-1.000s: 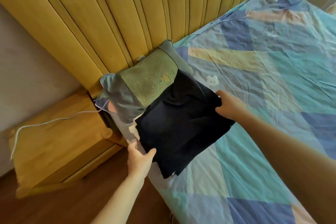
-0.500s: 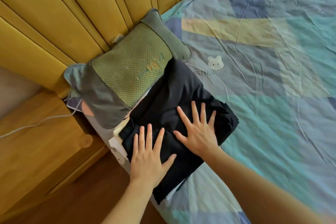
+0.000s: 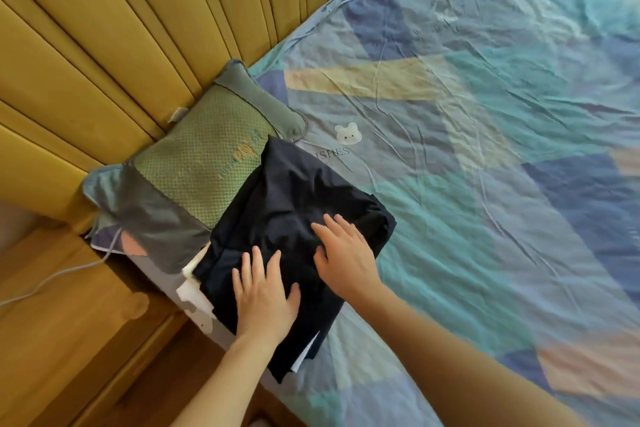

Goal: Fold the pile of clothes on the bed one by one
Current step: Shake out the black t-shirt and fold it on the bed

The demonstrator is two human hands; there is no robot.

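A folded dark navy garment (image 3: 287, 204) lies on top of a small stack at the near left corner of the bed, with white folded cloth (image 3: 194, 288) peeking out beneath its left edge. My left hand (image 3: 263, 295) rests flat on the garment's near part, fingers spread. My right hand (image 3: 343, 253) lies flat on its right side, fingers pointing left and up. Neither hand grips any cloth. The far corner of the garment overlaps a green pillow (image 3: 204, 163).
The bed sheet (image 3: 485, 184), patterned in blue, teal and yellow, spreads to the right with a small bear print (image 3: 348, 133). A padded yellow headboard (image 3: 138, 28) runs along the left. A wooden nightstand (image 3: 62, 322) with a white cable (image 3: 52, 277) stands below left.
One second ago both hands held the dark garment by its edges; it was then laid on the stack. Since half a second ago both flat hands have stayed pressed on it.
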